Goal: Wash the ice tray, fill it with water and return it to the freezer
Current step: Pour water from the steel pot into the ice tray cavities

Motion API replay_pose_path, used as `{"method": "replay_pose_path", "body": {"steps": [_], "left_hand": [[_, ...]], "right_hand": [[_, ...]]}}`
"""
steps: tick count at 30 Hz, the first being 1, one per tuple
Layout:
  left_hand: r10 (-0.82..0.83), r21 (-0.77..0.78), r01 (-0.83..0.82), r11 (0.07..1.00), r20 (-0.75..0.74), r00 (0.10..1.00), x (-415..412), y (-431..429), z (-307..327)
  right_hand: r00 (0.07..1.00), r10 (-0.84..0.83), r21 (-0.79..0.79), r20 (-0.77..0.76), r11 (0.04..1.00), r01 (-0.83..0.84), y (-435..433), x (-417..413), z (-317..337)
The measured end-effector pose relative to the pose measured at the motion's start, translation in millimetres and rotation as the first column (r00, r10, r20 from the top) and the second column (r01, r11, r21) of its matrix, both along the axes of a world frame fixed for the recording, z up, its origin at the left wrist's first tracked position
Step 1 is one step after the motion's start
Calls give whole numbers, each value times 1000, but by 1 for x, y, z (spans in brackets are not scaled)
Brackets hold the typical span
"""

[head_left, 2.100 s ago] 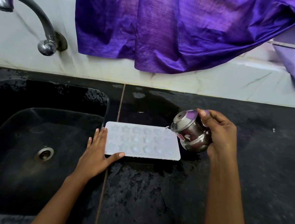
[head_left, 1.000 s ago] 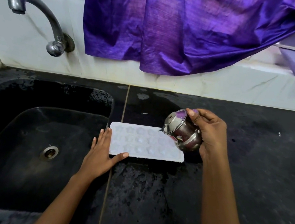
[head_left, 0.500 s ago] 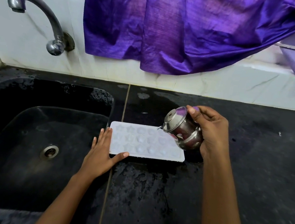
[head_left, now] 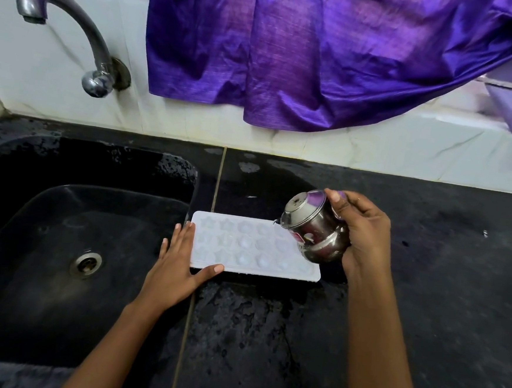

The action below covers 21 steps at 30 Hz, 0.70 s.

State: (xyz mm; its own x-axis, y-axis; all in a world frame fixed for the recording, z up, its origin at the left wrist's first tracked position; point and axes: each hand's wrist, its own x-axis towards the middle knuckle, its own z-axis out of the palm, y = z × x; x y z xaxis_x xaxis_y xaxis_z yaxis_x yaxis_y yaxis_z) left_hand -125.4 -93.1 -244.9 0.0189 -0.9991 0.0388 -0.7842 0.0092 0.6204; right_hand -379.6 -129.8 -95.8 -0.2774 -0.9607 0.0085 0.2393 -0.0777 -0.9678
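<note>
A white ice tray (head_left: 246,248) with star and round moulds lies flat on the wet black counter (head_left: 439,300), right beside the sink. My left hand (head_left: 178,267) rests flat against the tray's left end, thumb along its front edge, fingers spread. My right hand (head_left: 365,233) grips a small round steel pot (head_left: 313,229), tilted with its mouth toward the left over the tray's right end. The pot hides the tray's far right corner.
The black sink (head_left: 61,239) with a metal drain (head_left: 85,264) takes up the left. A curved steel tap (head_left: 77,36) juts from the white tiled wall. A purple cloth (head_left: 321,52) hangs above the counter at the back.
The tilted pot has crept slightly left over the tray's right end. My left hand and the tray stay where they were.
</note>
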Motion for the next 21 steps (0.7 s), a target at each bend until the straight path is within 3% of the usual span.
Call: {"method": "replay_pose_path", "body": {"steps": [5, 21], "left_hand": [[0, -6, 0, 1000, 3, 1000, 0, 0, 0], [-6, -8, 6, 1000, 5, 1000, 0, 1, -1]], "right_hand": [[998, 0, 8, 58, 1000, -1, -2, 5, -4], [996, 81, 12, -38, 997, -80, -3, 23, -9]]}}
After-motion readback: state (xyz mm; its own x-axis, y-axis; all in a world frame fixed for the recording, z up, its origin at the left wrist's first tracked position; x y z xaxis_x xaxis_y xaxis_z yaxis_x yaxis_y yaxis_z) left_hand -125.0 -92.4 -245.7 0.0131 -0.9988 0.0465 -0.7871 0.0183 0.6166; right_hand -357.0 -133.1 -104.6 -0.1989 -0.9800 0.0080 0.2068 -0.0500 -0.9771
